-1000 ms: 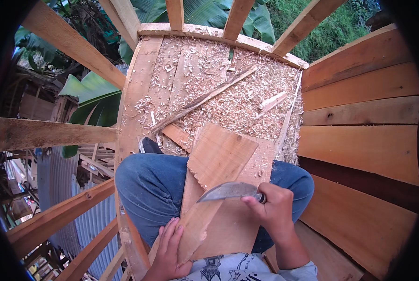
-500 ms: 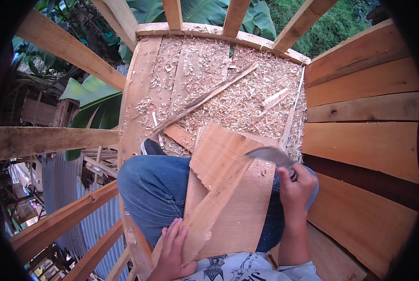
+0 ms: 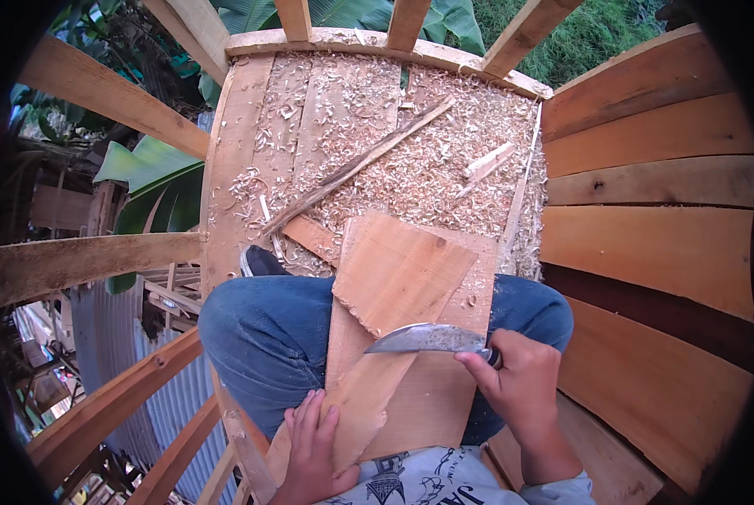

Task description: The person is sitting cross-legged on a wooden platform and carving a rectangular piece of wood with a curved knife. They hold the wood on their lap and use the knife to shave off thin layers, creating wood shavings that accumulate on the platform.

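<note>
My right hand point(image 3: 524, 370) is closed round the dark handle of a curved, broad-bladed knife point(image 3: 431, 338). The blade points left and lies across the narrowing part of a shaped wooden piece point(image 3: 406, 269), at or just above its surface; I cannot tell whether it touches. That piece is wide at its far end and tapers toward me, with a rough-cut left edge. At its near, narrow end my left hand point(image 3: 314, 442) grips it, fingers along the left side. Underneath, a wide flat board point(image 3: 427, 404) lies between my knees.
Curly shavings point(image 3: 360, 109) cover the plank floor ahead. A long dark-edged stick point(image 3: 360, 164) and a split offcut point(image 3: 486, 164) lie among them. Wooden rails point(image 3: 90, 261) with gaps run along the left, and a plank wall point(image 3: 646, 244) rises on the right. My shoe point(image 3: 261, 261) shows beyond the left knee.
My right hand has brought the knife down and toward me, from the wooden piece's upper right edge to across its narrowing part. My left hand keeps its hold. The view has shifted slightly.
</note>
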Tool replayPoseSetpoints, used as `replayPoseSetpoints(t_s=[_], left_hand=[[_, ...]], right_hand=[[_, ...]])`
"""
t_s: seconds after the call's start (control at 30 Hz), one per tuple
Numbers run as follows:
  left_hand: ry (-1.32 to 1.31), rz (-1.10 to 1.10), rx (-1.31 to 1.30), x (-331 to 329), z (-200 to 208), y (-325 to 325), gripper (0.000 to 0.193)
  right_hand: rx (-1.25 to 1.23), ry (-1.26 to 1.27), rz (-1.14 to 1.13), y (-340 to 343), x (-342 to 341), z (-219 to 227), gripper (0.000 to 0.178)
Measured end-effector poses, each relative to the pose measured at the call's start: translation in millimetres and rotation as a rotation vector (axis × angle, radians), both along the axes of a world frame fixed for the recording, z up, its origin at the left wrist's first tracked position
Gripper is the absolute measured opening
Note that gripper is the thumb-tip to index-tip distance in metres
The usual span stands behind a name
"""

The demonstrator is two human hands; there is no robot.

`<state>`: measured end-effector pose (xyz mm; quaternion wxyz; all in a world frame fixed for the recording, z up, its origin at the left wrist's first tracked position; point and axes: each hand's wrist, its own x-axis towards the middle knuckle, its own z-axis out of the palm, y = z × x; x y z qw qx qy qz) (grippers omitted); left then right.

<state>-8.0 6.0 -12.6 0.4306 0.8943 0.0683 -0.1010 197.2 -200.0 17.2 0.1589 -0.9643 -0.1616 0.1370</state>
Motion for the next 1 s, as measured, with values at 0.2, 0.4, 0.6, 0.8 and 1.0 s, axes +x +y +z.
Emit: replayPoseSetpoints(t_s=[0.2, 0.4, 0.6, 0.8, 1.0], left_hand=[[0.006, 0.013, 0.006, -2, 0, -2, 0.087], [-0.003, 0.023, -0.028, 0, 4, 2, 0.083], [-0.002, 0.026, -0.019, 1, 2, 0, 0.083], [0.041, 0.024, 0.01, 6, 8, -4, 0.083], [0.012, 0.051, -0.034, 2, 6, 1, 0.081]], right_hand=[[-0.062, -0.247, -0.29, -39, 39, -16, 0.05], [0.141, -0.06, -0.177, -26, 10, -5, 0.043], [0.143, -0.186, 0.008, -14, 5, -32, 0.051], [0.077, -0.317, -0.079, -32, 22, -35, 0.054], [0.285, -0.022, -0.131, -16, -3, -34, 0.046]])
